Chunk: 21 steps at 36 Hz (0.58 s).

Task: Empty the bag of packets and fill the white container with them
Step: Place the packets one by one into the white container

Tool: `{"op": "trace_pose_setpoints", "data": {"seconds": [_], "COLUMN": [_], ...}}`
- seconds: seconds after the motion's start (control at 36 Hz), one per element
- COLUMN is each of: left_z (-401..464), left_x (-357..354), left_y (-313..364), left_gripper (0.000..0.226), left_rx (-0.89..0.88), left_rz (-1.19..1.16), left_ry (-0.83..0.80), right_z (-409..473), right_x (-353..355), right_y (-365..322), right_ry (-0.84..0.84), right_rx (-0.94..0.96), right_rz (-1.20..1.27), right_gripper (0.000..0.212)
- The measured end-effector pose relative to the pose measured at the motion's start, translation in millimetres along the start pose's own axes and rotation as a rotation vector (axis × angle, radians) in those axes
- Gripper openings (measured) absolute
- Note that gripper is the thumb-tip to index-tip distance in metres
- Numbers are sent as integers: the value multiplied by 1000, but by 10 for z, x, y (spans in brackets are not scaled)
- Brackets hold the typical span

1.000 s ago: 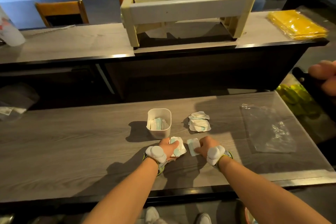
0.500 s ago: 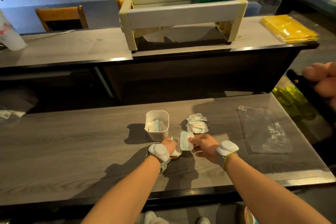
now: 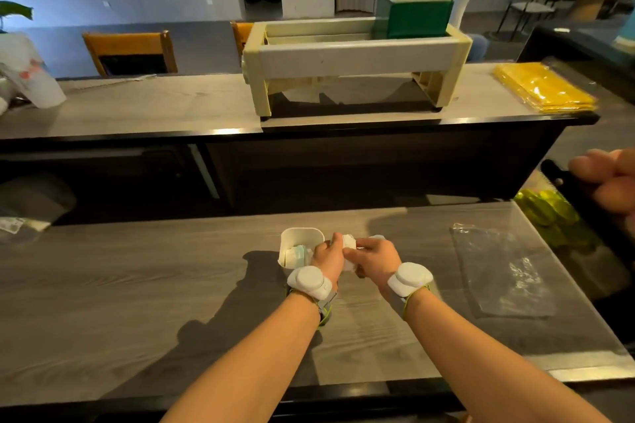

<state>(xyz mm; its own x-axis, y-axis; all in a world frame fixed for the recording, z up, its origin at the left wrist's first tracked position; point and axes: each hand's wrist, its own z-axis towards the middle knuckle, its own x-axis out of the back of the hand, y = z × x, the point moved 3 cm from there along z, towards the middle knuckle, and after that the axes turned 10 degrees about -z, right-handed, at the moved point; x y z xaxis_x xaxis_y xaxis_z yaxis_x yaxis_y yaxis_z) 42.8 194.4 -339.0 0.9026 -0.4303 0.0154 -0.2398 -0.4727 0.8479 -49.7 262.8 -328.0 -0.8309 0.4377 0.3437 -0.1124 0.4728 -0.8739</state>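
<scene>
A small white container (image 3: 298, 235) stands on the grey wooden table (image 3: 137, 285), with packets showing inside it (image 3: 297, 255). My left hand (image 3: 328, 256) and my right hand (image 3: 372, 256) meet just right of the container's rim, both pinching white packets (image 3: 348, 243) between them. A bit of another packet (image 3: 377, 237) peeks out behind my right hand; the rest of that pile is hidden. The clear plastic bag (image 3: 505, 271) lies flat at the right of the table.
Another person's hand (image 3: 608, 182) holds a dark object at the right edge. A raised counter behind carries a cream rack (image 3: 354, 62), a green-and-white jug (image 3: 414, 7), yellow packs (image 3: 544, 87) and a white cup (image 3: 31, 72).
Both hands lifted packets off the table and carried them up and back toward the container's right rim. The view tilted upward.
</scene>
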Motion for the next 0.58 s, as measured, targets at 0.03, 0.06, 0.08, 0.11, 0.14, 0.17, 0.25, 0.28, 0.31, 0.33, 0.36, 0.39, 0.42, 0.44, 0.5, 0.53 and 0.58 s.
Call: {"op": "trace_pose_setpoints", "data": {"seconds": [0.03,0.06,0.08,0.11,0.14,0.17,0.25,0.28,0.31,0.33,0.36,0.39,0.42,0.44,0.5,0.53,0.58], "left_z": [-20,-18,12,22,27,57,96,137,139,231,263,328,376,418,484,513,549], "left_x": [25,60,96,100,138,190,362,463,504,632,731,841,929,1021,1169,1245,1297], "left_y": [75,146,190,235,280,303,393,422,436,431,434,410,384,350,287,254,198], "left_gripper": [55,53,54,57,58,59,58,55,52,50,47,42,33,24,16,16,13], "left_rx": [-8,-13,-17,-16,-25,-24,13,-5,-33,-70,-101,-125,-154,-167,-181,-175,-142], "left_rz": [9,31,52,73,80,85,110,140,177,199,211,222,239,253,332,354,336], "left_ry": [-4,-11,-17,-36,-56,-69,-38,-31,-23,5,25,47,66,80,83,82,43], "right_z": [-8,-21,-29,-44,-28,-2,76,133,164,220,262,311,351,384,479,511,550], "right_x": [-12,-32,-57,-51,-83,-137,-259,-333,-347,-423,-478,-539,-588,-641,-745,-800,-841], "right_y": [-56,-118,-169,-216,-257,-301,-425,-459,-453,-503,-528,-550,-577,-601,-610,-629,-657], "right_ry": [-8,-15,-16,-12,-15,-17,-43,-55,-51,-51,-49,-47,-44,-43,-48,-55,-50], "right_rx": [12,17,17,15,14,13,-9,-24,-37,-35,-44,-52,-62,-77,-102,-111,-120], "right_rz": [9,13,11,-7,-34,-64,-144,-165,-201,-245,-288,-334,-383,-432,-559,-642,-706], "right_gripper": [5,13,18,23,25,26,20,21,21,21,23,22,19,20,31,39,45]}}
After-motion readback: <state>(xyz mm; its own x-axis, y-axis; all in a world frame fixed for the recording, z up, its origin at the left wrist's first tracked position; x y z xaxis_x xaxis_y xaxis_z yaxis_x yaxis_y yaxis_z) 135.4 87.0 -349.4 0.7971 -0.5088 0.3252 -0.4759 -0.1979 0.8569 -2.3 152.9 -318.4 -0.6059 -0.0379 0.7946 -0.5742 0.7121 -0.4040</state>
